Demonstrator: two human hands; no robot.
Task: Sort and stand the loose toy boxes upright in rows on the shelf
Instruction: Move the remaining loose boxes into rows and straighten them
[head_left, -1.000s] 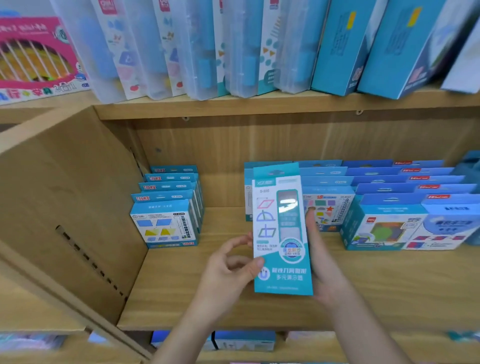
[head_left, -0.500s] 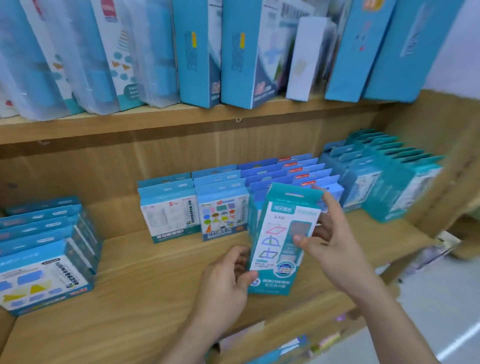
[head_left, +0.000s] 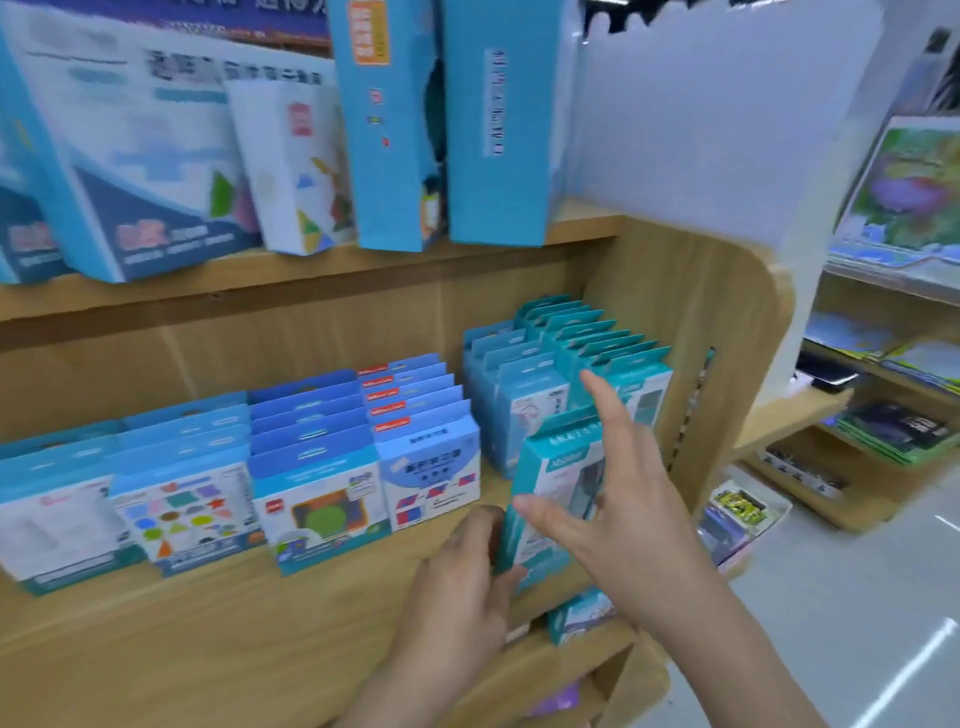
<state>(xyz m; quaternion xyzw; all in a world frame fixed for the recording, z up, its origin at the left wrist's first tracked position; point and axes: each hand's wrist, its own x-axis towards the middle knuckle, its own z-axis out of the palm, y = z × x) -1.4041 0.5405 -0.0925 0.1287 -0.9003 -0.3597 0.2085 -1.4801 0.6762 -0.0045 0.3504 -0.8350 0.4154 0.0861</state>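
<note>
A tall teal toy box (head_left: 546, 464) is held upright and slightly tilted above the front right of the wooden shelf (head_left: 249, 629). My left hand (head_left: 460, 592) grips its lower left edge with curled fingers. My right hand (head_left: 621, 512) lies over its front, fingers spread and straight, thumb on the box's left edge. The box sits just in front of a row of matching teal boxes (head_left: 597, 340) at the shelf's far right. A blue row (head_left: 501, 364) stands beside that one. The lower part of the held box is hidden by my hands.
Further rows of upright blue boxes (head_left: 311, 467) fill the shelf to the left. Large blue boxes (head_left: 389, 130) lean on the shelf above. The wooden side panel (head_left: 727, 364) closes the right end. Another teal box (head_left: 576, 618) lies on the shelf below.
My view and both hands have swung right along the shelf, carrying the teal box to the right end. My right hand has moved from gripping its side to lying spread over its front.
</note>
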